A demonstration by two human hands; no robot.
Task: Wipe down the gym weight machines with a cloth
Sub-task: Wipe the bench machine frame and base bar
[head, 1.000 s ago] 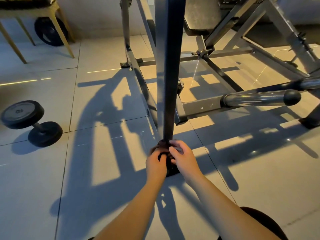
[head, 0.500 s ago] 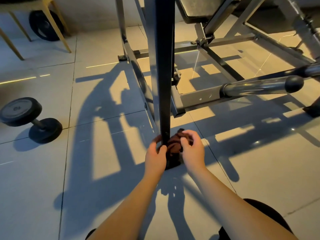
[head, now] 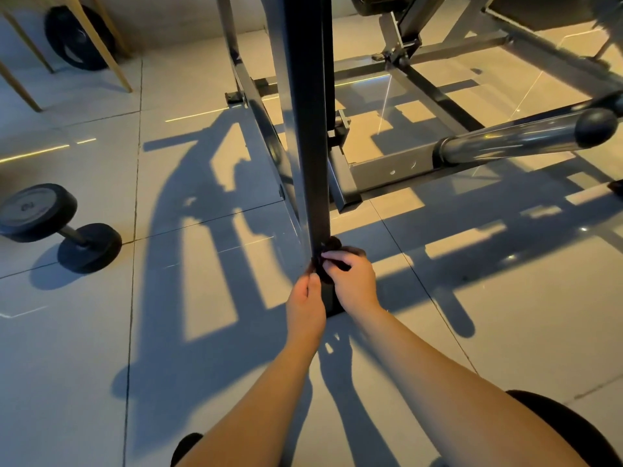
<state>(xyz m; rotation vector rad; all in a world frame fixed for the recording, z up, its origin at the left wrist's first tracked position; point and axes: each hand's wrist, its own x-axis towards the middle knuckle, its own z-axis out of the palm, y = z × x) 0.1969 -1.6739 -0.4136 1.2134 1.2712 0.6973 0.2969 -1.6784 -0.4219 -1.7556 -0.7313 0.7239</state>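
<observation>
1. Head view, looking down: a person reaches both arms to the foot of a weight machine (head: 387,170); wiping is under way low on its dark upright post (head: 308,129), just above where the post meets the tiled floor (head: 101,365).
2. Progress, by judgement only: the cloth (head: 332,245) sits at the very bottom of the post, which suggests this upright is nearly done; no frame shows which parts are already clean; the chrome bar (head: 512,141) and the far frame rails appear left to do.
3. Dark and bunched, the cloth wraps the post; the right hand (head: 352,281) clamps it from the right, fingers curled over the fabric; the left hand (head: 305,305) pinches its other end against the post's left face, thumb to fingers.
4. Both hands lie close together, the post between them; a dumbbell (head: 57,227) rests on the floor well apart to the left.
</observation>
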